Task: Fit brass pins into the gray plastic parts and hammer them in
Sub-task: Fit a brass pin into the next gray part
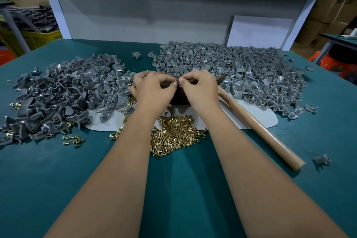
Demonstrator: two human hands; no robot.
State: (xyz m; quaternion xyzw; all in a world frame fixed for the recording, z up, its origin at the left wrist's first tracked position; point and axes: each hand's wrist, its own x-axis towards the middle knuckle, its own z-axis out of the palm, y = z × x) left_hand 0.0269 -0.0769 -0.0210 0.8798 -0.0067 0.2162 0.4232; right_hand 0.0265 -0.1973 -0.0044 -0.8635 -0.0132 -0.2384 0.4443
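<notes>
My left hand (152, 89) and my right hand (199, 88) meet fingertip to fingertip above a dark block (179, 96) at the table's middle. Both pinch something small between them; my fingers hide it, so I cannot tell what it is. A heap of loose brass pins (175, 133) lies just in front of the block, between my forearms. One pile of gray plastic parts (63, 91) spreads to the left, and a larger pile (241, 71) to the right with some brass pins showing in it. A hammer with a wooden handle (258, 127) lies at my right forearm, its head hidden behind my right hand.
The green table mat (173, 189) carries a white sheet (257, 116) under the piles. A single gray part (321, 159) lies near the handle's end. Stray pins (74, 139) lie at front left. A gray back panel (144, 11) closes the far side.
</notes>
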